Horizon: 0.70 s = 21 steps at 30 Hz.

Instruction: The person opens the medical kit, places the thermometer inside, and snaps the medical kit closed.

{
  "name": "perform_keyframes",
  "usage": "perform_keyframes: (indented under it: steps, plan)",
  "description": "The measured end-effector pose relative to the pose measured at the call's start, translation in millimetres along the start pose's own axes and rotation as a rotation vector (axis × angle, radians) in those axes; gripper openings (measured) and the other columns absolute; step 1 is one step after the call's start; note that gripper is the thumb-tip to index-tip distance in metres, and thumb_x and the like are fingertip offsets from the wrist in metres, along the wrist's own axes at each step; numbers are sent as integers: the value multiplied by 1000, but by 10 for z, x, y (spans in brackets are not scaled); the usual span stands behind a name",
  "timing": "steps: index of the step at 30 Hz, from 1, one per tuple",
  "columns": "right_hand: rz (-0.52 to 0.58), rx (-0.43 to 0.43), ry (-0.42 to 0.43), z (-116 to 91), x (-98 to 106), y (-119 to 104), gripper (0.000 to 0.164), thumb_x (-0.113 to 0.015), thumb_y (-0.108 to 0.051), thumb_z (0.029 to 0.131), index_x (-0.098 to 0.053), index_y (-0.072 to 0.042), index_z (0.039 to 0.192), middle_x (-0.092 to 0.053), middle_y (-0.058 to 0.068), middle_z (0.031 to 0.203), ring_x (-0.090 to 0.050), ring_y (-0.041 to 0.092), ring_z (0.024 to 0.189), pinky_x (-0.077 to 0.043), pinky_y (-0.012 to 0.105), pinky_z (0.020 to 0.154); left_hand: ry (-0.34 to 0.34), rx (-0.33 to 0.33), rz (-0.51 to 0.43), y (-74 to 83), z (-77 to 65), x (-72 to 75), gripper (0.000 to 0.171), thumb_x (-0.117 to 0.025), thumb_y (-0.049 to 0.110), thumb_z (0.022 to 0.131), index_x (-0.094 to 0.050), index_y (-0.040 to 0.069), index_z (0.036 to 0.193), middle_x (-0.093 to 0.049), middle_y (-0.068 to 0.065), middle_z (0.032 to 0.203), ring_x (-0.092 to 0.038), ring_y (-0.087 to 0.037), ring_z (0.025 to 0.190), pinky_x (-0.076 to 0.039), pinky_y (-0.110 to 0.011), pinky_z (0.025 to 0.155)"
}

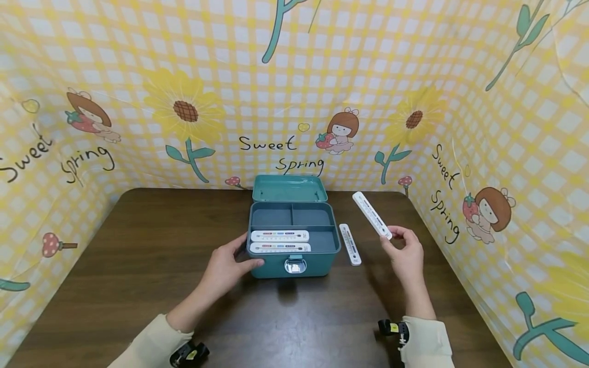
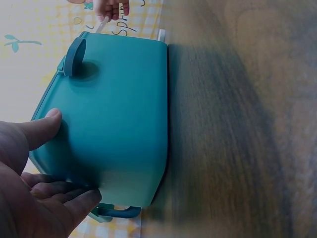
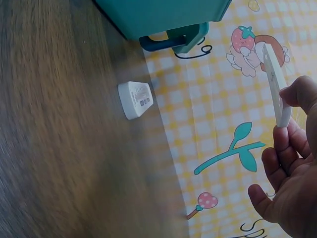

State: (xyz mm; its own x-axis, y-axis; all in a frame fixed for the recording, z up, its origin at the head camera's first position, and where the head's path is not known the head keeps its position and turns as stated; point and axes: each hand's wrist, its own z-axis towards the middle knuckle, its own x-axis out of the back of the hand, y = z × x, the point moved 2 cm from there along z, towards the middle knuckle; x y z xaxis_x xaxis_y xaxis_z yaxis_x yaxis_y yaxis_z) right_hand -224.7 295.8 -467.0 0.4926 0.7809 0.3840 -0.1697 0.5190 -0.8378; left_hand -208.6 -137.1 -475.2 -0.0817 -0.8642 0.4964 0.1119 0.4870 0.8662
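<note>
A teal lidded box [image 1: 290,270] stands with its lid [image 1: 290,188] raised behind it. My left hand [image 1: 227,266] rests on its left front corner, thumb on the front wall and extended fingers along the side [image 2: 54,193]. My right hand [image 1: 406,253] pinches the near end of a white thermometer [image 1: 371,214] between thumb and fingers, holding it tilted in the air right of the box. Another white thermometer [image 1: 350,244] lies on the table between the box and that hand. Inside the front compartment are two more thermometers, one behind [image 1: 279,235] and one in front [image 1: 279,248].
A grey divider [image 1: 292,213] splits the box's back part into two compartments. A metal clasp [image 1: 295,265] sits on its front wall. The brown wooden table [image 1: 161,245] is bordered by yellow checked cloth walls [image 1: 221,92] at the back and both sides.
</note>
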Motion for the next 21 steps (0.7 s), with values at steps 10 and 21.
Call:
perform_keyframes:
  steps: [10,21]
  plan:
    - [-50,72,-125,128,69,-101,27,-80,-6,85,-71,-2,110,-64,11,105,-55,26,102,-38,26,86,9,-5,11,-1,9,13,89,-87,40,82,-46,7,154,-56,-14,150,-57,-32,135,-51,-48,105]
    - [-100,137,-257,279,168,-191,27,-78,-14,90,-70,-3,113,-65,12,109,-53,28,105,-38,30,90,20,-11,47,1,-17,0,86,-85,39,84,-47,6,153,-57,-15,149,-56,-31,136,-49,-49,107]
